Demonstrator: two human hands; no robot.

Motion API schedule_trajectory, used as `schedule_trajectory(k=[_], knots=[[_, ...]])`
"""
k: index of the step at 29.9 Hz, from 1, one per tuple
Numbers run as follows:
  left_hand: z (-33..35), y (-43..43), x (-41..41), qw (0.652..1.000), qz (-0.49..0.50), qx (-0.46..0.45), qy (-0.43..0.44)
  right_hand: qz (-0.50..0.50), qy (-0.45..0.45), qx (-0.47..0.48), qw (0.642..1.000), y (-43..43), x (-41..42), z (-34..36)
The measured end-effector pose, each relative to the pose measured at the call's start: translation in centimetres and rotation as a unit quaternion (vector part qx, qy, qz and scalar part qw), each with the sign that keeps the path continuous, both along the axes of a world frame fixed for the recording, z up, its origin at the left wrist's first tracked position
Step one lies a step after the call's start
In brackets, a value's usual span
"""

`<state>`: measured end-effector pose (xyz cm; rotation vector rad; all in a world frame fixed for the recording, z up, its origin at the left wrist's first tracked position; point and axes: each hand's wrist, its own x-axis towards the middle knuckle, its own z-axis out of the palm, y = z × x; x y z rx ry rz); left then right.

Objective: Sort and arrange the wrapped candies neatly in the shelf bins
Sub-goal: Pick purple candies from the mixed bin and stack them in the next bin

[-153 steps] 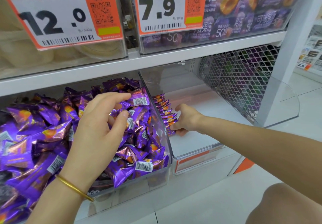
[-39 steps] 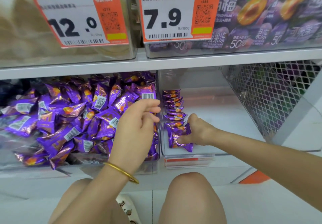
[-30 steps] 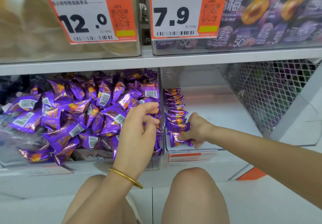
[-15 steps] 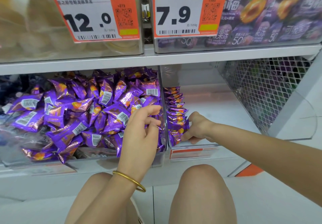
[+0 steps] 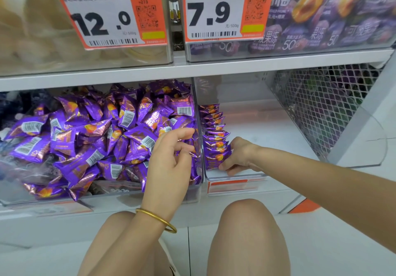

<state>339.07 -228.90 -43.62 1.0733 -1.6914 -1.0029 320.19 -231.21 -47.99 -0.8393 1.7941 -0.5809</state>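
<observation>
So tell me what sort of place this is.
Most likely a shop's bulk-sweets aisle: orange price tags with barcodes, and clear shelf bins, one heaped with purple wrapped candies.

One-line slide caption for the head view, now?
Right hand holds the front of a row of purple candies in the right bin; left hand hovers over the loose pile beside it.

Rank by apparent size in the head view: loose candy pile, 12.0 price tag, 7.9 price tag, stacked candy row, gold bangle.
1. loose candy pile
2. 12.0 price tag and 7.9 price tag: they look about alike, so not ranked.
3. stacked candy row
4. gold bangle, smallest even though it is nearest the camera.
</observation>
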Motion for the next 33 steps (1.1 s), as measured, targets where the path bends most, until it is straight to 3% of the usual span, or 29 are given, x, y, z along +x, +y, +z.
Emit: schedule_trajectory(k=[11,14,17,21,24,27,30,33], knots=[[0.8,-0.5,0.4,0.999,0.012,-0.034,-0.004,0.017,0.027,0.013,0.999,0.8,0.0,1.7],[1.4,-1.2,1.9,0.995,0.040,-0.082,-0.036,0.039,0.116,-0.056,0.991,1.4,-0.3,3.6],[1.8,-2.2,3.5,0.976,0.071,-0.161,-0.131,0.054,0.226,-0.222,0.947,1.9,0.2,5.7],[1.2,-3.2,4.0,0.929,0.067,-0.218,-0.291,0.075,0.224,-0.371,0.898,1.0,2.7,7.7],[1.2,-3.8,3.1,0.893,0.088,-0.225,-0.380,0.083,0.321,-0.378,0.864,-1.9,4.4,8.3],[2.0,-4.2,1.8,0.854,0.114,-0.241,-0.447,0.102,0.441,-0.277,0.848,-4.7,5.3,8.5],[2.7,-4.6,1.4,0.873,0.107,-0.196,-0.435,0.090,0.453,-0.295,0.837,-5.5,5.9,8.6],[3.1,-5.1,2.1,0.948,0.093,-0.139,-0.271,0.029,0.367,-0.404,0.837,-3.8,5.7,8.7]])
